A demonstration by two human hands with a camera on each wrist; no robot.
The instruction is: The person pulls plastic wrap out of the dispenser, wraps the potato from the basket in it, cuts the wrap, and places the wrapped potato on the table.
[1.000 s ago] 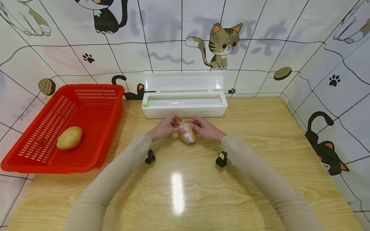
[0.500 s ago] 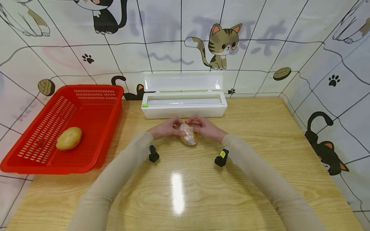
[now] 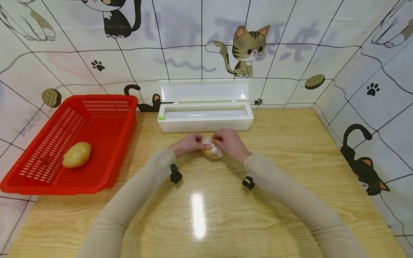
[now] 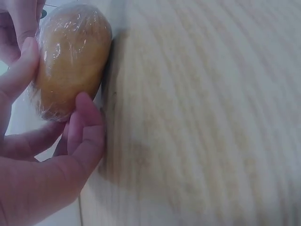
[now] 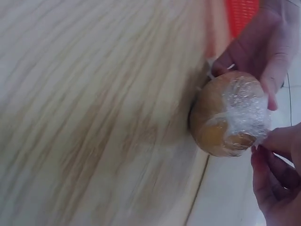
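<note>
A potato [image 3: 211,153] wrapped in clear plastic film rests on the table in front of the white box. My left hand [image 3: 188,144] holds it from the left, thumb on top and fingers at the end, as the left wrist view shows on the potato [image 4: 75,56]. On the other side my right hand [image 3: 231,143] pinches a bunched edge of the cling film [image 5: 244,113] between thumb and fingertips. In the right wrist view the film is crinkled over the end of the potato facing that hand.
Behind the hands stands a white cling film box [image 3: 206,125] with its lid raised and a film roll [image 3: 206,113] inside. A red plastic basket [image 3: 120,157] on the left holds an unwrapped potato [image 3: 77,154]. Cat-patterned walls enclose the wooden table [image 3: 258,222].
The wrapped potato has turned, its near end swinging to the right. My right hand has shifted slightly right and now pinches the film edge; my left hand has moved slightly right.
</note>
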